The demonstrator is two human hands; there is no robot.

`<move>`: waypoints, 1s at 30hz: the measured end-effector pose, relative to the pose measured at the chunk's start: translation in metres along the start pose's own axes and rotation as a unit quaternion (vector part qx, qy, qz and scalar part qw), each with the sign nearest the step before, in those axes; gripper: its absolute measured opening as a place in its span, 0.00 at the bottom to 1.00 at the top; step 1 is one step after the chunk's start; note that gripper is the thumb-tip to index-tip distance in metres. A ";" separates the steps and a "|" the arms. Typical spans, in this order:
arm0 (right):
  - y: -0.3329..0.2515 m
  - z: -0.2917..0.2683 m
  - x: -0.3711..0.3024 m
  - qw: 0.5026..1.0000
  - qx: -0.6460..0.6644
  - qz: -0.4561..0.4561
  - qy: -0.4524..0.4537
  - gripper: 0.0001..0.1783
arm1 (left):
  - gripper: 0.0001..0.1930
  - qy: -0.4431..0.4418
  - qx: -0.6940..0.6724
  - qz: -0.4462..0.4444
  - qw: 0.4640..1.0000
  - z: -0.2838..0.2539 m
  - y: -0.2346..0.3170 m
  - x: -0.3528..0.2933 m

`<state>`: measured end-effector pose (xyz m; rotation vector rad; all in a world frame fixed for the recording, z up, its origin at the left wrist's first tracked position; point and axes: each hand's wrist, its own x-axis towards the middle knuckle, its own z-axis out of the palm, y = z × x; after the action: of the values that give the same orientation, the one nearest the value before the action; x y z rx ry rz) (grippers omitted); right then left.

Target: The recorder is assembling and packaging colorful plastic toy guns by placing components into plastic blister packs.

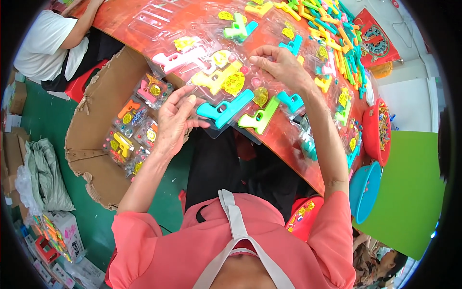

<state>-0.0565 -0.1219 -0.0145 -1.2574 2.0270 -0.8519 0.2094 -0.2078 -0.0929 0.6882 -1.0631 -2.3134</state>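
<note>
My left hand [175,118] is closed at the near edge of the table on the rim of a clear plastic blister tray. A teal toy gun [225,110] lies in the tray by its fingers. Beyond it are a yellow toy gun [214,78] and a round yellow piece [233,84]. Right of the teal one, a lime-green toy gun [260,115] sits at the table edge. My right hand [279,67] hovers over the trays, thumb and fingers pinched; anything between them is too small to make out. A pink ball [255,82] lies below it.
A cardboard box [91,111] with packed toy sets [122,144] stands at my left. Loose toy guns are piled [332,33] at the far right of the red table [125,21]. Red [368,125] and blue [362,192] basins flank the right edge. Another person [48,43] sits far left.
</note>
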 end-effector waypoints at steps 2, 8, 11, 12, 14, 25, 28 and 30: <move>-0.007 -0.004 -0.005 0.999 -0.015 -0.048 0.000 0.13 | 0.21 -0.004 0.003 -0.006 1.000 -0.005 0.002 -0.006; 0.002 -0.046 0.001 0.993 0.018 -0.059 0.104 0.15 | 0.24 -0.006 0.026 -0.004 1.000 -0.021 0.012 -0.024; 0.002 -0.044 -0.002 0.991 -0.037 -0.074 0.106 0.14 | 0.24 -0.018 0.016 -0.001 1.000 -0.028 0.013 -0.031; 0.004 -0.042 0.000 0.991 -0.038 -0.071 0.108 0.14 | 0.24 -0.006 0.015 0.005 1.000 -0.028 0.014 -0.034; 0.014 -0.031 0.008 0.987 -0.090 -0.107 0.081 0.15 | 0.25 0.011 0.016 0.017 1.000 -0.027 0.014 -0.039; 0.018 -0.005 0.010 0.973 -0.194 -0.126 0.019 0.15 | 0.22 0.041 -0.017 0.033 0.998 -0.039 0.004 -0.058; 0.013 -0.004 0.008 0.977 -0.181 -0.110 0.013 0.15 | 0.23 0.035 -0.034 0.039 0.998 -0.040 0.001 -0.062; 0.009 -0.004 0.012 0.981 -0.164 -0.104 0.010 0.16 | 0.23 0.030 -0.050 0.037 0.998 -0.039 -0.001 -0.064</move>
<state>-0.0686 -0.1286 -0.0203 -1.6701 2.1393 -0.6391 0.2816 -0.1885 -0.1014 0.6632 -0.9248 -2.2508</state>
